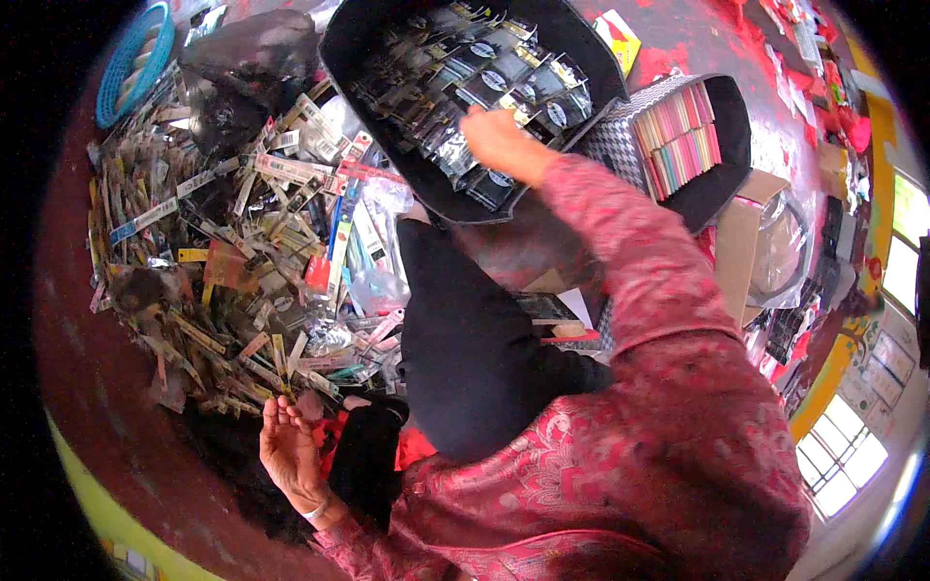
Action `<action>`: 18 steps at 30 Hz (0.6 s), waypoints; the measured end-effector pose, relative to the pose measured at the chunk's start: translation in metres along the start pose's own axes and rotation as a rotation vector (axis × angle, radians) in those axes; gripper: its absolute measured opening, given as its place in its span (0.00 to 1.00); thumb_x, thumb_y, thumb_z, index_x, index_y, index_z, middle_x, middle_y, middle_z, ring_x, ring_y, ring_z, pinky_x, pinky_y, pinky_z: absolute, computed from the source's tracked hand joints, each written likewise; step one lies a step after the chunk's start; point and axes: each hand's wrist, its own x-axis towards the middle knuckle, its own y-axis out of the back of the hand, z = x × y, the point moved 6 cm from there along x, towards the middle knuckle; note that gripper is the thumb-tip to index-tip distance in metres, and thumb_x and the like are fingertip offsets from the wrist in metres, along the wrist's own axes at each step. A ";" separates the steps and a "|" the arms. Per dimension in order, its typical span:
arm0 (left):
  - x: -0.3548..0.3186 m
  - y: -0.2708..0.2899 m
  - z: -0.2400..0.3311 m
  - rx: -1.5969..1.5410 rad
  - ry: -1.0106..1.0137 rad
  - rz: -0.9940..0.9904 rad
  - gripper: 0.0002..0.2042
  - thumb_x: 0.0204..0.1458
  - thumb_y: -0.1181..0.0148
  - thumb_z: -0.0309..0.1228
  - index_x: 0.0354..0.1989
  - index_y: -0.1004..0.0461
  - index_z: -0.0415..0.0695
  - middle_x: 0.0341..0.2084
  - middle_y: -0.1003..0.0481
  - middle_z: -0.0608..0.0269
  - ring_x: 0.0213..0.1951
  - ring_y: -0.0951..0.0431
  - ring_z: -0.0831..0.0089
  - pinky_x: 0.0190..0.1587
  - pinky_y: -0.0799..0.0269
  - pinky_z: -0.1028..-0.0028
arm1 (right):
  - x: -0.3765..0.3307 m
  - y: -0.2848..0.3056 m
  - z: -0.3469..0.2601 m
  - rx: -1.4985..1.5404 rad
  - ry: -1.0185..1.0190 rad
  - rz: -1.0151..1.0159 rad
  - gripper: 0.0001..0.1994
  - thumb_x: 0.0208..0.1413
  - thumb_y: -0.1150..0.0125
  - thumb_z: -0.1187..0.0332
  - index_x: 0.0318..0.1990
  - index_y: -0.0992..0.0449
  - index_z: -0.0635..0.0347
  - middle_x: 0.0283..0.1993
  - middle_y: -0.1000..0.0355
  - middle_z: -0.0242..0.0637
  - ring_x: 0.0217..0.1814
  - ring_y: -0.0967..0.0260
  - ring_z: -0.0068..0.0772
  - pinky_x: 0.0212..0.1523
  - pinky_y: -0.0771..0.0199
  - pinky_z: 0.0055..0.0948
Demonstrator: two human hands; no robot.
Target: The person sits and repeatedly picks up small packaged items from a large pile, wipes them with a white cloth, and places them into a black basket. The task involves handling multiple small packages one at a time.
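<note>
My right hand (504,143) reaches over a big black bin (341,68) at the far middle, its fingers bent together above the packets. Whether it grips one of them cannot be made out. Small clear packets with dark cards (494,82) lie in layers inside that bin. My left hand (289,453) rests near the front edge of a wide heap, palm turned up, fingers loosely stretched and nothing in them. That heap of slim, long packets (262,261) covers the left side, with many strips bearing barcodes.
Right of the bin stands a checkered box (620,140) holding rows of coloured packets (678,140). A cardboard box (741,247) sits nearer me. A dark plastic bag (247,82) and a blue basket (136,63) are at the far left. My dark-clad leg (465,349) lies between.
</note>
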 end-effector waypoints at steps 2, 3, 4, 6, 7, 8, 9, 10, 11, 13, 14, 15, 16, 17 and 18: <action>-0.001 0.015 0.000 0.019 -0.003 0.003 0.19 0.50 0.51 0.27 0.51 0.38 0.36 0.45 0.32 0.54 0.44 0.30 0.66 0.47 0.31 0.71 | 0.010 -0.034 -0.010 -0.192 -0.035 0.076 0.12 0.41 0.45 0.70 0.35 0.27 0.66 0.34 0.31 0.45 0.34 0.29 0.41 0.26 0.27 0.36; -0.002 0.017 0.000 0.031 0.005 0.001 0.19 0.51 0.52 0.27 0.51 0.39 0.36 0.45 0.32 0.54 0.44 0.30 0.66 0.47 0.31 0.71 | 0.008 -0.038 -0.014 -0.256 -0.043 0.158 0.13 0.41 0.45 0.70 0.36 0.28 0.66 0.34 0.31 0.45 0.36 0.30 0.40 0.26 0.27 0.36; -0.002 0.019 0.000 0.039 0.008 -0.001 0.19 0.51 0.52 0.28 0.52 0.39 0.36 0.45 0.32 0.54 0.44 0.30 0.66 0.47 0.31 0.72 | 0.008 -0.034 -0.017 -0.323 -0.048 0.243 0.14 0.41 0.45 0.70 0.37 0.29 0.67 0.34 0.31 0.45 0.37 0.30 0.38 0.26 0.27 0.35; -0.002 0.020 0.001 0.054 -0.003 0.027 0.18 0.52 0.53 0.28 0.52 0.39 0.36 0.46 0.32 0.54 0.44 0.30 0.67 0.46 0.31 0.72 | 0.010 -0.036 -0.016 -0.334 -0.002 0.184 0.15 0.41 0.45 0.69 0.39 0.31 0.66 0.33 0.31 0.45 0.38 0.31 0.36 0.24 0.28 0.32; -0.003 0.020 0.001 0.061 -0.018 0.058 0.18 0.52 0.54 0.28 0.52 0.39 0.36 0.46 0.32 0.54 0.44 0.30 0.67 0.46 0.31 0.72 | 0.013 -0.040 -0.014 -0.306 0.034 0.187 0.15 0.41 0.45 0.69 0.38 0.31 0.67 0.33 0.31 0.45 0.38 0.31 0.35 0.24 0.28 0.31; -0.003 0.020 0.001 0.067 -0.032 0.091 0.18 0.52 0.54 0.28 0.52 0.39 0.36 0.46 0.32 0.55 0.43 0.30 0.67 0.46 0.31 0.72 | 0.014 -0.045 -0.013 -0.279 0.070 0.190 0.15 0.42 0.45 0.68 0.38 0.31 0.67 0.33 0.31 0.45 0.37 0.31 0.35 0.23 0.28 0.30; -0.003 0.019 0.002 0.072 -0.043 0.099 0.18 0.53 0.54 0.28 0.51 0.39 0.36 0.46 0.32 0.55 0.43 0.30 0.67 0.45 0.30 0.72 | 0.014 -0.048 -0.010 -0.302 0.140 0.207 0.12 0.42 0.46 0.68 0.35 0.31 0.66 0.32 0.31 0.45 0.33 0.30 0.34 0.21 0.29 0.29; -0.002 0.019 0.001 0.076 -0.053 0.110 0.17 0.53 0.55 0.28 0.51 0.39 0.36 0.46 0.33 0.55 0.43 0.30 0.67 0.45 0.30 0.72 | 0.012 -0.037 -0.011 -0.284 0.153 0.246 0.09 0.42 0.47 0.69 0.32 0.31 0.64 0.31 0.31 0.44 0.26 0.30 0.35 0.21 0.29 0.29; -0.002 0.019 0.001 0.079 -0.063 0.121 0.17 0.53 0.55 0.28 0.51 0.38 0.36 0.46 0.33 0.55 0.43 0.30 0.68 0.44 0.30 0.72 | 0.009 -0.033 -0.013 -0.227 0.176 0.258 0.09 0.42 0.47 0.70 0.31 0.29 0.63 0.29 0.31 0.43 0.26 0.29 0.36 0.22 0.29 0.32; -0.003 0.015 -0.001 0.054 -0.026 0.075 0.16 0.53 0.56 0.28 0.50 0.38 0.36 0.46 0.33 0.55 0.42 0.29 0.68 0.44 0.30 0.72 | 0.001 -0.029 -0.018 -0.183 0.249 0.234 0.08 0.41 0.47 0.71 0.30 0.27 0.62 0.27 0.31 0.42 0.25 0.28 0.37 0.23 0.29 0.35; -0.004 0.013 -0.002 0.042 -0.007 0.050 0.16 0.54 0.56 0.28 0.50 0.38 0.37 0.46 0.32 0.55 0.42 0.29 0.68 0.43 0.29 0.72 | -0.004 -0.028 -0.020 -0.196 0.299 0.200 0.07 0.41 0.48 0.71 0.28 0.26 0.62 0.27 0.30 0.42 0.25 0.28 0.37 0.23 0.29 0.35; -0.003 0.015 -0.003 0.049 -0.003 0.045 0.16 0.54 0.57 0.28 0.50 0.38 0.37 0.46 0.32 0.55 0.42 0.29 0.68 0.43 0.29 0.72 | -0.008 -0.029 -0.023 -0.210 0.349 0.165 0.06 0.41 0.48 0.71 0.27 0.26 0.62 0.27 0.30 0.42 0.26 0.28 0.38 0.23 0.29 0.35; -0.002 0.017 -0.003 0.055 0.000 0.037 0.16 0.54 0.57 0.28 0.50 0.38 0.37 0.46 0.32 0.54 0.42 0.29 0.68 0.43 0.29 0.72 | -0.011 -0.032 -0.025 -0.205 0.355 0.137 0.06 0.42 0.48 0.70 0.26 0.26 0.62 0.27 0.30 0.43 0.26 0.28 0.38 0.24 0.29 0.35; -0.001 0.018 -0.004 0.062 0.004 0.029 0.15 0.54 0.57 0.28 0.50 0.38 0.37 0.45 0.32 0.54 0.42 0.29 0.68 0.43 0.30 0.72 | -0.014 -0.036 -0.026 -0.200 0.360 0.110 0.06 0.42 0.48 0.70 0.25 0.25 0.62 0.27 0.30 0.43 0.27 0.28 0.38 0.24 0.29 0.35; 0.000 0.018 -0.005 0.061 0.004 0.025 0.15 0.54 0.57 0.28 0.50 0.37 0.36 0.45 0.32 0.54 0.43 0.29 0.67 0.43 0.29 0.73 | -0.017 -0.039 -0.028 -0.195 0.364 0.083 0.06 0.42 0.48 0.70 0.24 0.25 0.62 0.27 0.30 0.44 0.27 0.28 0.38 0.24 0.28 0.35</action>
